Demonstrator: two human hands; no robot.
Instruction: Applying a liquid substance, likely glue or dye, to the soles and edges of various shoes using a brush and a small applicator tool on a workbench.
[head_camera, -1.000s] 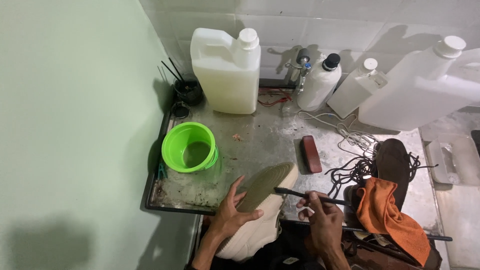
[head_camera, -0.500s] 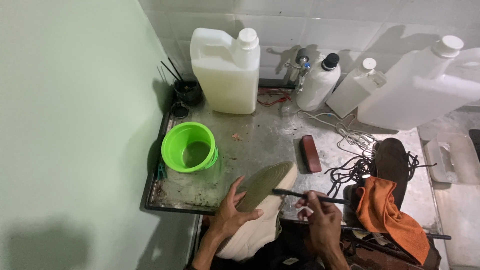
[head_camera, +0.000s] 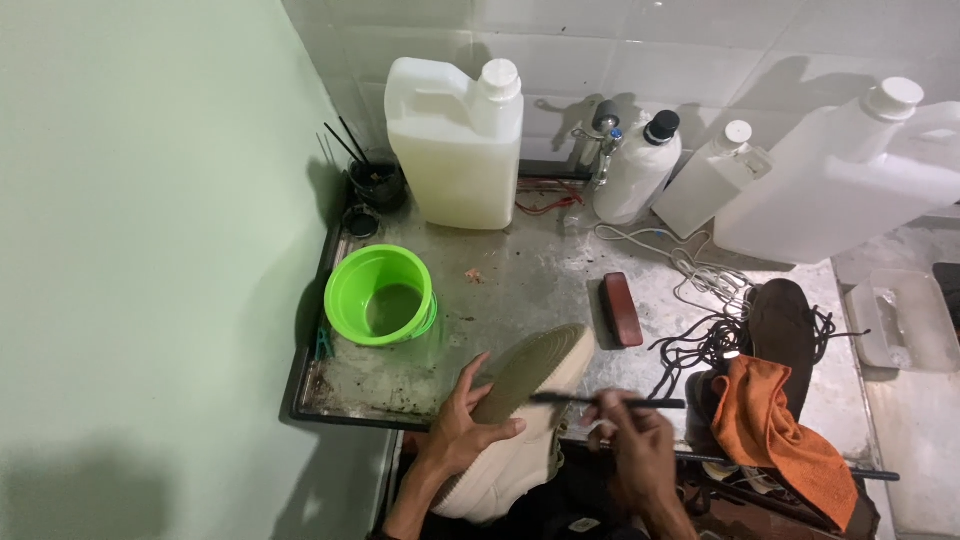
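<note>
Nothing moves since earlier. Our left hand (head_camera: 462, 432) still grips the white shoe (head_camera: 520, 420) sole-up. Our right hand (head_camera: 632, 445) pinches a thin black brush (head_camera: 600, 401) on the sole.

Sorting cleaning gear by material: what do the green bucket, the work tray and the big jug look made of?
Green bucket: glossy plastic, judging by its bright even colour. Work tray: probably stainless steel, grey, dully reflective, stained. Big jug: translucent whitish plastic, moulded handle.

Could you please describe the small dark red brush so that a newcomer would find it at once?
Start at the steel table; right of the green bucket lies the brush, beside the tangled laces. It alone is a flat, dark red oblong.
</note>
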